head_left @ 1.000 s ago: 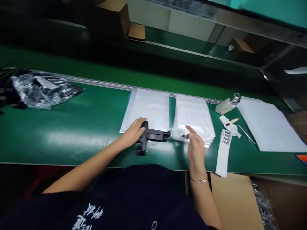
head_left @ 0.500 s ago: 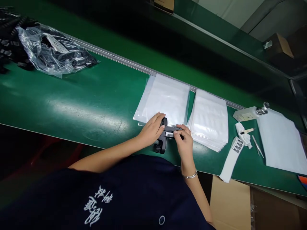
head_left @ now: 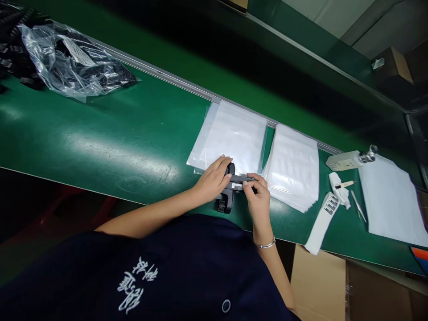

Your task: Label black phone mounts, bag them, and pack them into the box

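Thumb and fingers of the right hand point(head_left: 260, 198) are closed on the right end of a black clamp point(head_left: 228, 198). Fingers of the left hand point(head_left: 211, 180) are bent round its left end, with the thumb on top. Both hands touch it, so neither is nearer. Its long bar runs from left to right between them, and its hooked foot sticks out to the near side, closer to the left hand. A small white label point(head_left: 236, 185) lies flat along the bar, just left of the right thumb.

The clamp is at the near side of the table point(head_left: 117, 125); I cannot tell if it rests there or is held up a bit. Just past it, on the far side, is one pile of clear bags point(head_left: 239, 129). To the right is a second pile point(head_left: 294, 162). Farther right are a label strip point(head_left: 321, 225) and a white bottle point(head_left: 344, 161). Far left lies a shiny plastic bag point(head_left: 76, 67).
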Demonstrator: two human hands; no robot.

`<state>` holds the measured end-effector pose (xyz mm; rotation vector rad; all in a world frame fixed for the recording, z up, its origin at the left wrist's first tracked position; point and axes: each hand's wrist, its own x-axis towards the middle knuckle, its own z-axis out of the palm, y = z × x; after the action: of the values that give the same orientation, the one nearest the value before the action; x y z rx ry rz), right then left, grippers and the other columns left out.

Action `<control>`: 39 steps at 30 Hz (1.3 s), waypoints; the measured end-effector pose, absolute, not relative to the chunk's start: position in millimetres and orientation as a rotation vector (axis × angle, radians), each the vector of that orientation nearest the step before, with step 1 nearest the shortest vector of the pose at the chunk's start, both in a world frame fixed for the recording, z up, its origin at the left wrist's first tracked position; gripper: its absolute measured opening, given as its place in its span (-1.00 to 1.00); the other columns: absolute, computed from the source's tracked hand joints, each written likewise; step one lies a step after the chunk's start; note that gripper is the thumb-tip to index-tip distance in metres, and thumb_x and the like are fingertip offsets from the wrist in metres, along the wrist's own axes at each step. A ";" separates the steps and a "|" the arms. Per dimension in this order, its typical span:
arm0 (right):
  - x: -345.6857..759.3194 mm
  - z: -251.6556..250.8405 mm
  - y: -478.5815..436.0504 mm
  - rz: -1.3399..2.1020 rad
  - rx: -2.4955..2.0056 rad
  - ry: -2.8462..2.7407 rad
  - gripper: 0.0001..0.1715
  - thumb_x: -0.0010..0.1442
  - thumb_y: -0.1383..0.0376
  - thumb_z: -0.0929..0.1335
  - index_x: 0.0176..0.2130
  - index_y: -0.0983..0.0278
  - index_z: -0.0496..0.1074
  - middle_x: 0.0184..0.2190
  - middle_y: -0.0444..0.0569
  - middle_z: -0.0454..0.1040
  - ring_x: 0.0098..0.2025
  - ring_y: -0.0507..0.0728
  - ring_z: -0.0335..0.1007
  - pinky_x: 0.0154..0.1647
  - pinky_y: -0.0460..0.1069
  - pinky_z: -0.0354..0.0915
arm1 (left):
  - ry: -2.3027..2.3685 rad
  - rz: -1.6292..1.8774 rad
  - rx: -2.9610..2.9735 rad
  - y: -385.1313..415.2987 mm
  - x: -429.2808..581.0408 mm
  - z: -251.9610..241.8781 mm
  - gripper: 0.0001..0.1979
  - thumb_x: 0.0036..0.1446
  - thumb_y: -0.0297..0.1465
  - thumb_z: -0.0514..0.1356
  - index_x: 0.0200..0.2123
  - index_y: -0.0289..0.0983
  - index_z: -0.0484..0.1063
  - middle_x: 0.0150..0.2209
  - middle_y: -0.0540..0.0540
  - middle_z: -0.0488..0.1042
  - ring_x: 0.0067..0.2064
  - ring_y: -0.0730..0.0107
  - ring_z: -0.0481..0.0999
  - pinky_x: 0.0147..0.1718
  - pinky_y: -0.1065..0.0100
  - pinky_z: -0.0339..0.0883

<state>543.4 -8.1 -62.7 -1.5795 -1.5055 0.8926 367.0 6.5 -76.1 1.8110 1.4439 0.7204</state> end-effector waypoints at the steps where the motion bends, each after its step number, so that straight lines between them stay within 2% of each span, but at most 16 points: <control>1: 543.2 -62.5 -8.0 0.890 -1.582 -1.505 -0.71 0.14 0.18 0.37 -0.56 0.20 0.40 -0.12 0.04 0.47 0.05 0.28 0.31 0.13 0.23 0.13 | 1.447 0.717 1.814 6.6 367.0 -76.2 -0.52 0.32 -0.34 -0.09 0.26 -0.33 0.09 0.32 -0.28 0.15 0.41 0.10 0.00 0.34 0.00 0.03; 5: 542.4 -61.7 -7.6 0.878 -1.592 -1.512 -0.70 0.14 0.17 0.36 -0.57 0.20 0.40 -0.14 0.04 0.47 0.04 0.29 0.32 0.13 0.24 0.13 | 1.457 0.715 1.831 6.3 367.3 -76.6 -0.52 0.32 -0.34 -0.10 0.26 -0.37 0.09 0.31 -0.31 0.16 0.40 0.08 0.02 0.33 -0.01 0.05; 17: 543.4 -60.7 -5.7 0.902 -1.588 -1.536 -0.73 0.12 0.18 0.37 -0.57 0.19 0.40 -0.14 0.04 0.48 0.04 0.29 0.32 0.14 0.24 0.12 | 1.483 0.754 1.863 6.0 369.0 -81.0 -0.54 0.33 -0.34 -0.09 0.25 -0.32 0.11 0.28 -0.28 0.20 0.39 0.08 0.06 0.32 0.00 0.08; 23: 550.3 -58.6 -3.6 1.022 -1.530 -1.367 -0.71 0.14 0.18 0.38 -0.57 0.20 0.40 -0.10 0.04 0.47 0.07 0.28 0.33 0.13 0.21 0.15 | 1.481 0.753 1.868 5.5 369.0 -79.4 -0.54 0.33 -0.35 -0.11 0.25 -0.34 0.10 0.28 -0.30 0.20 0.39 0.08 0.06 0.31 -0.02 0.10; 27: 549.0 -57.3 -3.9 1.001 -1.531 -1.470 -0.73 0.14 0.18 0.38 -0.55 0.20 0.43 -0.05 0.06 0.46 0.12 0.29 0.29 0.17 0.22 0.10 | 1.483 0.739 1.853 6.0 369.3 -78.8 -0.54 0.32 -0.35 -0.11 0.25 -0.34 0.11 0.28 -0.30 0.20 0.39 0.08 0.04 0.31 -0.02 0.08; 39: 546.5 -60.0 -2.8 0.963 -1.566 -1.540 -0.71 0.15 0.18 0.37 -0.56 0.19 0.41 -0.11 0.02 0.47 0.05 0.26 0.33 0.15 0.21 0.13 | 1.469 0.752 1.843 6.4 368.7 -78.4 -0.54 0.32 -0.35 -0.10 0.24 -0.32 0.11 0.28 -0.29 0.20 0.39 0.07 0.05 0.31 -0.03 0.08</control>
<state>546.5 -2.8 -60.0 -1.5658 -1.5404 0.9629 368.7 6.4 -78.4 1.8433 1.4687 0.7517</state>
